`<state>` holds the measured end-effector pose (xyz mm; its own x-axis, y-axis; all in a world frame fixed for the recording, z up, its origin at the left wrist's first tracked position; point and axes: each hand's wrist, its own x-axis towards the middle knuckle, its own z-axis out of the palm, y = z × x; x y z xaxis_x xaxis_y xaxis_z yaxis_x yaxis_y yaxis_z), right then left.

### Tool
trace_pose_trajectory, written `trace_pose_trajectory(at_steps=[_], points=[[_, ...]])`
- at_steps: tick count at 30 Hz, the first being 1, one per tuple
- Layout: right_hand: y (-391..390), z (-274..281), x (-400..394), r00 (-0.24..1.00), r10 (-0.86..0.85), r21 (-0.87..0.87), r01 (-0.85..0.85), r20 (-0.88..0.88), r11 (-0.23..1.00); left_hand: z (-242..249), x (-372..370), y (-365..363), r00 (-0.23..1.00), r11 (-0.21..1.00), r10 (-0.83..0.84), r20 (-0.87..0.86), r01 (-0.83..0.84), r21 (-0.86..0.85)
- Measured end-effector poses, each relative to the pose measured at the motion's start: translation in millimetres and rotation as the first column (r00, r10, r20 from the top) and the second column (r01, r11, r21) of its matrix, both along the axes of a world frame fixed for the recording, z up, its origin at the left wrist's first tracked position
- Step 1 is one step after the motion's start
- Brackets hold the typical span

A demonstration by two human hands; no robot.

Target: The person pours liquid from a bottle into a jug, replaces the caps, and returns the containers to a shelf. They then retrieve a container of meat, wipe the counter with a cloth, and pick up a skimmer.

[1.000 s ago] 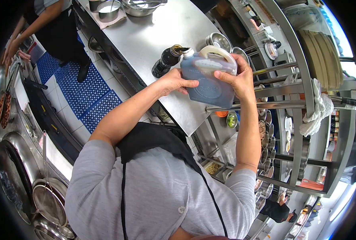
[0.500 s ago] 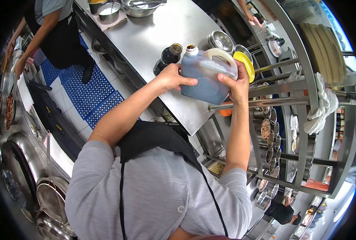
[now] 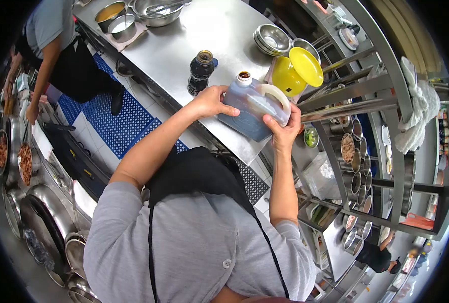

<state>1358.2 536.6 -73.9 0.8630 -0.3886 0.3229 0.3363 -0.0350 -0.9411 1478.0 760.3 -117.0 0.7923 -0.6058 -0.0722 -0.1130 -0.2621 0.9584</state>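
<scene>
A translucent plastic jug (image 3: 248, 117) with dark liquid inside stands upright between my hands, its mouth uncapped and its moulded handle to the right. My left hand (image 3: 212, 103) grips its left side, thumb across the near face and the other fingers mostly hidden behind. On the opposite side my right hand (image 3: 285, 130) holds it below the handle, thumb in front. Just beyond my left hand, a dark sauce bottle (image 3: 200, 77) with an open neck stands on the steel table (image 3: 222, 38). A small dark blue cap lies beside that bottle.
Behind the jug are a yellow container (image 3: 286, 77), a yellow lid (image 3: 306, 66) and stacked steel bowls (image 3: 272, 39). Metal rack bars (image 3: 353, 107) run close along the right. A co-worker (image 3: 58, 55) stands at the left, near pans of food (image 3: 25, 164).
The jug has come down and left with both hands around it. My view has shifted, so more of the yellow container and the bottle shows.
</scene>
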Motion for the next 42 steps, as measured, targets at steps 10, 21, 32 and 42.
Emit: trace_pose_trajectory(at_steps=[10, 21, 32, 42], points=[[3, -36, -9, 0.984, -0.164, -0.071, 0.169, 0.069, 0.983, 9, -6, -6, 0.995, 0.997, 0.073, -0.074, -0.074, -0.012], [9, -44, 6, 0.963, -0.226, -0.306, 0.262, 0.147, 0.915, 66, 16, -26, 0.839, 0.953, 0.284, 0.464, -0.194, -0.231], [17, 27, -6, 0.946, -0.268, -0.641, 0.32, 0.181, 0.697, 114, 31, -39, 0.879, 0.996, 0.045, 0.475, -0.074, 0.042], [27, 115, 118, 0.952, 0.052, -0.907, -0.305, -0.303, 0.292, 77, 23, -41, 0.913, 0.94, 0.263, 0.311, -0.169, -0.297]])
